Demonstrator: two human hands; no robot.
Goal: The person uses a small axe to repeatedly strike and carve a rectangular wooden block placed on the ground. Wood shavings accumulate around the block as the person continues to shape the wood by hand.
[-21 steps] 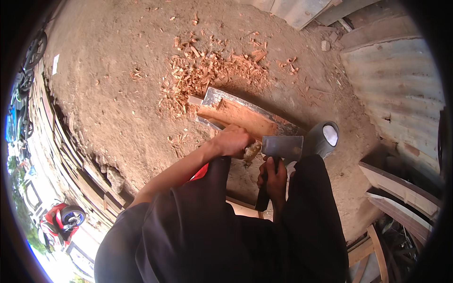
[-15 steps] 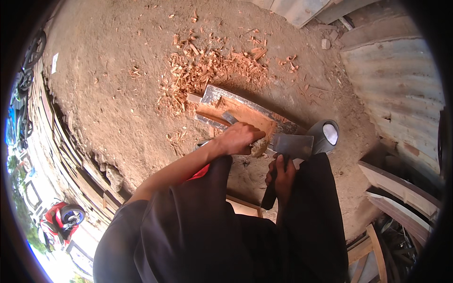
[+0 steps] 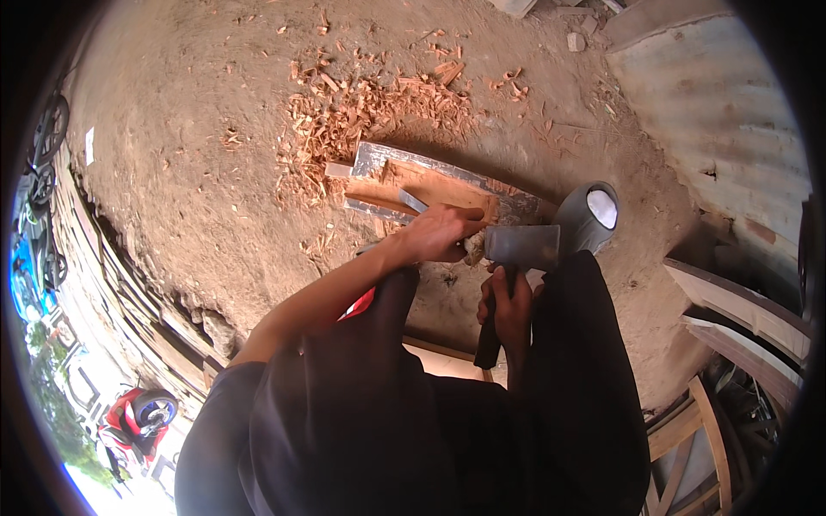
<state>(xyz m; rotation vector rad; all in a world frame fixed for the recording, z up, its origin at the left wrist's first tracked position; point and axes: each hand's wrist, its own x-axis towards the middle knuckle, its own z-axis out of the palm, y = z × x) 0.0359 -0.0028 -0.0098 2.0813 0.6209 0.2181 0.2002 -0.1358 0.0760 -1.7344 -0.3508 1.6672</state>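
My left hand (image 3: 441,232) is closed round a chisel (image 3: 413,200), its metal blade pointing into the hollowed part of a wooden block (image 3: 368,159). The block has bare reddish wood inside and worn, dark, flaking paint along its edges. The chisel's rough butt end sticks out past my fist, on the right. In my right hand (image 3: 511,305), fingers wrapped round the dark handle, is a mallet (image 3: 522,247) with a grey rectangular head. Its head is right beside the chisel's butt; whether they touch I cannot tell.
Reddish wood shavings (image 3: 370,107) lie heaped beyond the block on the dirt ground. A grey shoe-like or cup-like object (image 3: 588,215) with a white inside sits right of the block. Corrugated metal sheet (image 3: 705,112) and wooden frames (image 3: 731,292) line the right side. Stacked planks (image 3: 120,292) run along the left.
The mallet head has come closer to the chisel's butt end. My left hand keeps its hold on the chisel. The whole view has shifted slightly.
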